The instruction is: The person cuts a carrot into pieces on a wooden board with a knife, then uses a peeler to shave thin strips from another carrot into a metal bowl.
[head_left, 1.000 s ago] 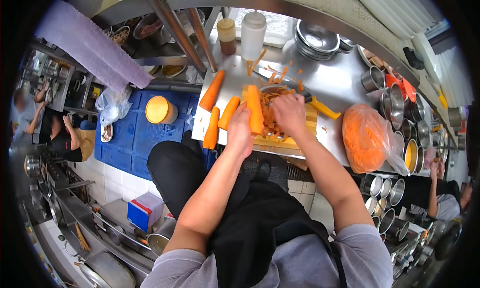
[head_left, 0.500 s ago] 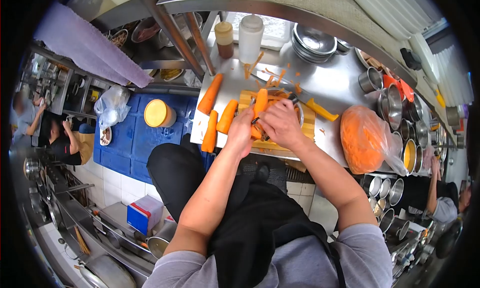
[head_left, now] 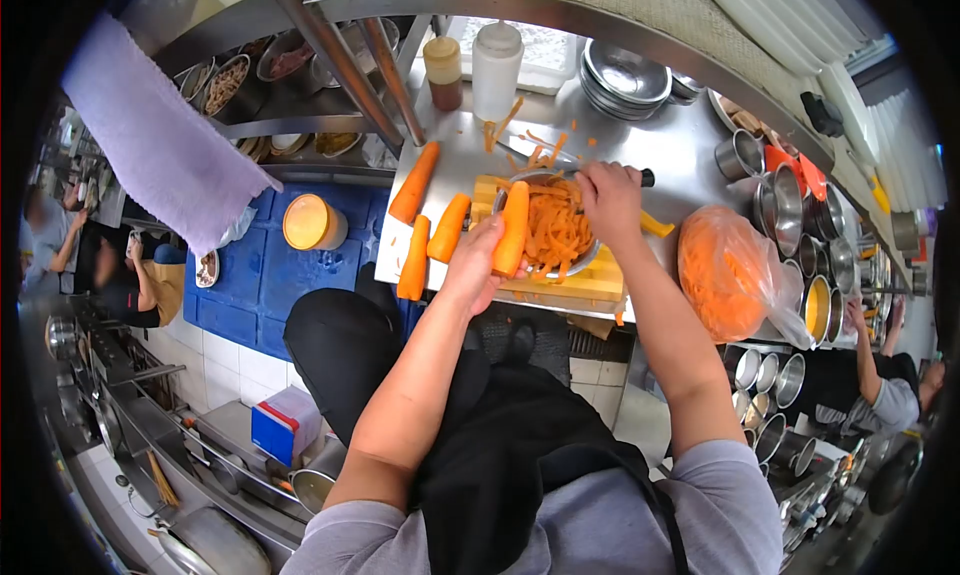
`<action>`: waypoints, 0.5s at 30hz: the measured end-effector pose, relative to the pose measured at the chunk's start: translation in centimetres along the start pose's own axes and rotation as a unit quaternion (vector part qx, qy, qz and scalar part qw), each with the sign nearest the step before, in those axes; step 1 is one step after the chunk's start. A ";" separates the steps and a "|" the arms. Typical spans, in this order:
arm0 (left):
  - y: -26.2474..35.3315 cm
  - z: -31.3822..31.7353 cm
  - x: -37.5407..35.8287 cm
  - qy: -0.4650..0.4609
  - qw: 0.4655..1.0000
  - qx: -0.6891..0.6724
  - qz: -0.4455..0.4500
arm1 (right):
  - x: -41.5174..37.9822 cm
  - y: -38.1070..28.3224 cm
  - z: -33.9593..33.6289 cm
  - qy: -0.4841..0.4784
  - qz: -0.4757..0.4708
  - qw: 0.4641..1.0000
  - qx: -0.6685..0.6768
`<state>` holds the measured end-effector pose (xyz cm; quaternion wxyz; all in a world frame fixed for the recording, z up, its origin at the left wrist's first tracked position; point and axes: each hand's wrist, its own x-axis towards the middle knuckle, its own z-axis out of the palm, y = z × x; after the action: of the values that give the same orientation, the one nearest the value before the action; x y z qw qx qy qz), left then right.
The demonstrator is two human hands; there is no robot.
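My left hand (head_left: 474, 263) is wrapped round a peeled carrot (head_left: 514, 229), held upright at the left edge of a metal bowl (head_left: 594, 252). Orange peelings (head_left: 556, 227) fill the bowl, which rests on a wooden cutting board (head_left: 604, 277). At the bowl's upper right, my right hand (head_left: 611, 201) has its fingers bent together; what they hold, if anything, is hidden. A knife (head_left: 546, 153) lies behind the bowl, its black handle beyond my right hand. Left of the board lie more carrots (head_left: 413, 259).
A plastic bag of orange shreds (head_left: 720, 275) sits right of the board. Two squeeze bottles (head_left: 497, 70) and stacked metal bowls (head_left: 627, 75) stand behind. A lidded tub (head_left: 314, 223) is on the blue surface at left. Other people work at both far sides.
My right hand has moved up and right, away from the carrot, uncovering the bowl of peelings. My left hand still holds the carrot, slightly lower and further left.
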<state>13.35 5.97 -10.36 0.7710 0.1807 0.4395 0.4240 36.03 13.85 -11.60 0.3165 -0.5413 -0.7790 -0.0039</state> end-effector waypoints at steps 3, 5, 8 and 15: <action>-0.3 0.1 0.3 -0.022 0.999 0.015 0.037 | -1.6 -2.1 -0.4 0.002 0.019 0.999 0.033; -0.8 0.1 1.1 -0.045 0.997 0.022 0.060 | -2.4 -3.5 -0.5 0.045 0.011 0.997 0.060; -1.9 -0.3 1.8 0.003 0.997 -0.014 0.077 | -3.4 -6.1 -1.4 0.049 0.038 0.990 0.129; -1.4 1.1 0.6 0.001 0.995 -0.052 0.086 | -4.6 -9.3 -2.0 0.019 -0.046 0.990 0.135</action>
<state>15.10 5.73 -10.99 0.7393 0.1771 0.4004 0.5116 30.12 5.42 -9.20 0.4011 -0.4566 -0.7905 0.0762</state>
